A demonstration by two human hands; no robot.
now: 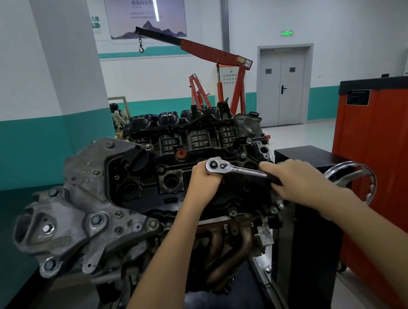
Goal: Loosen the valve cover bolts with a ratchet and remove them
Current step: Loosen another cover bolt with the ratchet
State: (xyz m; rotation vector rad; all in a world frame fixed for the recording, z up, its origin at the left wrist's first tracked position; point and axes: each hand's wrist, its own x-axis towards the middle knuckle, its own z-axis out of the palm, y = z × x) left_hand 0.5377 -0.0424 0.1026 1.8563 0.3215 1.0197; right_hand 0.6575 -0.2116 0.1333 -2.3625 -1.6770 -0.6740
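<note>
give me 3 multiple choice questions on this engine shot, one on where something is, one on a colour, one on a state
1. Where is the head of the ratchet?
A) over the valve cover
B) on the floor
C) on a cabinet top

2. What colour is the hoist behind the engine?
A) blue
B) red
C) yellow

3. What is the right hand doing?
A) hanging idle
B) turning a handwheel
C) gripping the ratchet handle

Answers:
1 A: the head sits above the black cover, with the left hand curled under it.
2 B: its boom and legs are red.
3 C: its fingers wrap round the handle.
</note>
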